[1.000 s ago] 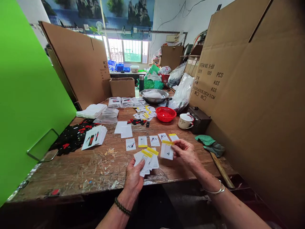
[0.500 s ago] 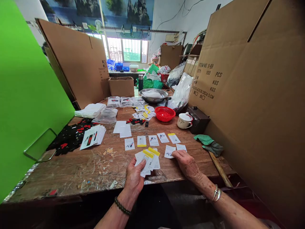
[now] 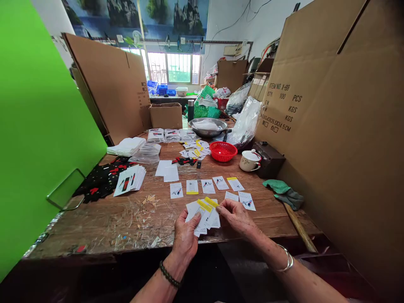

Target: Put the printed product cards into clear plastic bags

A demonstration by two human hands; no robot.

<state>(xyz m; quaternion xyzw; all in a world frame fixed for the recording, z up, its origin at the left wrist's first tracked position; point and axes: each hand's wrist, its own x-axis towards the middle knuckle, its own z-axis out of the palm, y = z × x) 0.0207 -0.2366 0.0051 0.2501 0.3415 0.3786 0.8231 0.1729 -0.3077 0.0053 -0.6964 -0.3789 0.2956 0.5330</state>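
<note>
My left hand (image 3: 186, 233) grips a fan of small printed cards (image 3: 205, 219) above the table's front edge, its thumb on top. Some cards in the fan have yellow stripes. At the fan's upper right corner, my right hand (image 3: 235, 214) is closed, with thumb and finger pinching a yellow-striped card's edge. Behind the hands, several single cards lie in a row, among them a card with a yellow bottom strip (image 3: 192, 187) and a picture card (image 3: 176, 190). Two more lie beyond my right hand, one a picture card (image 3: 247, 201) and one a text card (image 3: 232, 196).
Left are a stack of larger printed cards (image 3: 130, 180) and black and red parts (image 3: 101, 179). Farther back are a loose card pile (image 3: 195, 149), a red basket (image 3: 223, 151), a metal pan (image 3: 208, 127) and a lidded mug (image 3: 250, 160). Large cartons (image 3: 331, 126) flank the table; a hammer handle (image 3: 299, 227) lies right.
My right hand has left a card on the table and moved left to the fan's corner. The left hand keeps its hold on the fan. The camera view has shifted slightly.
</note>
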